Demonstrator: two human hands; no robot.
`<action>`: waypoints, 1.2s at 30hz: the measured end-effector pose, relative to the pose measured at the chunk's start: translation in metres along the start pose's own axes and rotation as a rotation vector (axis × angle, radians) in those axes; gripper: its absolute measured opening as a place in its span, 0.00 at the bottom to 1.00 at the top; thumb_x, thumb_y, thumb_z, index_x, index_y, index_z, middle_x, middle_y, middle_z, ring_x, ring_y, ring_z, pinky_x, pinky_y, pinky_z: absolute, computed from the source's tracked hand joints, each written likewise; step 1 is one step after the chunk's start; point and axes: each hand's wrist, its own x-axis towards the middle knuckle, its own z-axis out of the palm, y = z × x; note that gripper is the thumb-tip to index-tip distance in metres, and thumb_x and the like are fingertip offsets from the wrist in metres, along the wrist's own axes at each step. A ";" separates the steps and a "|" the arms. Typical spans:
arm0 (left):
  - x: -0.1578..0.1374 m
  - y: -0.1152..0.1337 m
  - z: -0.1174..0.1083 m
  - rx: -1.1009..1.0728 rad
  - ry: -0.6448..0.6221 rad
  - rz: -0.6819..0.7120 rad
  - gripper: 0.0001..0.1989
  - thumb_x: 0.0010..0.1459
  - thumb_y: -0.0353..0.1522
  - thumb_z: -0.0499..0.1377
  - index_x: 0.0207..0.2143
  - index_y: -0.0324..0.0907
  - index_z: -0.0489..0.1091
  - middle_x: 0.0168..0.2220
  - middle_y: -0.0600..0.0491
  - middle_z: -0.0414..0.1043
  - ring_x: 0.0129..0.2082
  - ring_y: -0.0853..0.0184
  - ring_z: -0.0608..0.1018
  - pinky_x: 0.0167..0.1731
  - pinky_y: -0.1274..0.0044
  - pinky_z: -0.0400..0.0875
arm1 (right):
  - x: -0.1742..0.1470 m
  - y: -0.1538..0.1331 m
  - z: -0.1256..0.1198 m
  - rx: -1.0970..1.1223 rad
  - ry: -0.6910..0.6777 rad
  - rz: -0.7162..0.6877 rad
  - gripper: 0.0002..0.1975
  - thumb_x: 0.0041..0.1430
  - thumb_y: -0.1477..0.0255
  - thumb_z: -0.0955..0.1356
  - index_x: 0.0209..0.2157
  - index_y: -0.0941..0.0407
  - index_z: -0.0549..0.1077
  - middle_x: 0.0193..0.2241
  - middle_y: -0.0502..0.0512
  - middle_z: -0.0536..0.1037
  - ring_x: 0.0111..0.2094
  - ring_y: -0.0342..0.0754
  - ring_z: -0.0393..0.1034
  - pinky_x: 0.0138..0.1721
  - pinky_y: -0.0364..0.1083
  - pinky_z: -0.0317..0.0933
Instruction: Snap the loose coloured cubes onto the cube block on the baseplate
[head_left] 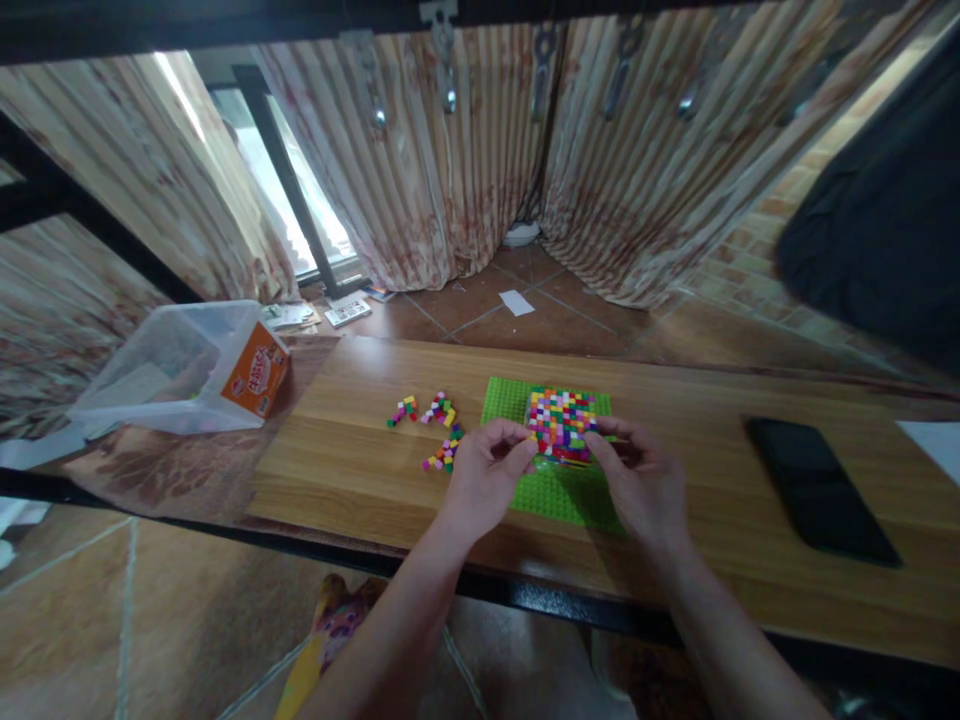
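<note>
A block of small multicoloured building bricks [561, 412] sits over a green studded baseplate [555, 498] on the wooden board. My left hand [491, 470] is closed at the block's front left corner, thumb and forefinger pinched on its edge beside a yellow brick. At the right edge, my right hand [645, 480] grips the block between thumb and fingers. Whether either hand also holds a separate loose brick is too small to tell. Loose bricks [442, 410] in several colours lie in small clusters left of the baseplate, the nearest ones close to my left hand.
A black phone or tablet [821, 490] lies on the right of the wooden board [337, 440], with white paper [934, 445] beyond it. To the left stands a clear plastic box [172, 405] with an orange label. A dark metal bar [525, 590] runs along the board's front edge.
</note>
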 end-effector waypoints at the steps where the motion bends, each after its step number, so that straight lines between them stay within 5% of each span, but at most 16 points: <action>1: 0.000 0.000 0.000 -0.007 -0.004 0.004 0.09 0.52 0.36 0.67 0.28 0.39 0.73 0.23 0.57 0.71 0.22 0.74 0.72 0.25 0.80 0.69 | -0.002 -0.003 -0.002 -0.040 0.022 -0.042 0.17 0.57 0.57 0.73 0.41 0.55 0.80 0.34 0.55 0.81 0.31 0.47 0.74 0.34 0.48 0.70; 6: -0.002 0.003 0.002 -0.032 -0.039 0.026 0.10 0.53 0.36 0.67 0.30 0.39 0.73 0.25 0.57 0.71 0.23 0.74 0.73 0.26 0.81 0.71 | -0.019 -0.026 -0.004 -0.080 -0.043 -0.266 0.10 0.63 0.61 0.70 0.39 0.51 0.81 0.35 0.53 0.80 0.32 0.46 0.72 0.35 0.45 0.68; 11: -0.007 0.006 0.006 -0.046 -0.127 0.061 0.11 0.55 0.37 0.67 0.33 0.39 0.73 0.28 0.56 0.73 0.25 0.73 0.74 0.29 0.80 0.73 | -0.032 -0.035 0.002 0.077 -0.230 -0.118 0.10 0.61 0.61 0.72 0.39 0.51 0.82 0.36 0.52 0.83 0.35 0.47 0.75 0.37 0.46 0.68; 22: -0.010 0.005 0.009 -0.020 -0.207 0.131 0.08 0.57 0.35 0.66 0.33 0.39 0.73 0.25 0.56 0.73 0.25 0.73 0.74 0.30 0.80 0.70 | -0.032 -0.045 0.000 0.418 -0.263 0.170 0.08 0.51 0.62 0.76 0.27 0.52 0.83 0.18 0.46 0.74 0.20 0.40 0.61 0.22 0.40 0.56; 30: -0.007 0.008 0.007 -0.016 -0.072 0.105 0.09 0.55 0.35 0.66 0.32 0.39 0.73 0.25 0.57 0.72 0.23 0.74 0.74 0.27 0.81 0.68 | -0.007 -0.024 -0.034 0.035 0.021 -0.085 0.07 0.56 0.64 0.73 0.31 0.51 0.84 0.31 0.52 0.84 0.33 0.48 0.77 0.35 0.45 0.70; 36: -0.001 0.007 0.001 0.004 0.079 0.088 0.08 0.53 0.34 0.67 0.31 0.39 0.73 0.24 0.57 0.72 0.22 0.74 0.73 0.26 0.81 0.68 | -0.004 -0.007 -0.037 -0.201 -0.079 -0.232 0.10 0.62 0.63 0.70 0.36 0.52 0.83 0.35 0.54 0.84 0.36 0.51 0.79 0.39 0.48 0.71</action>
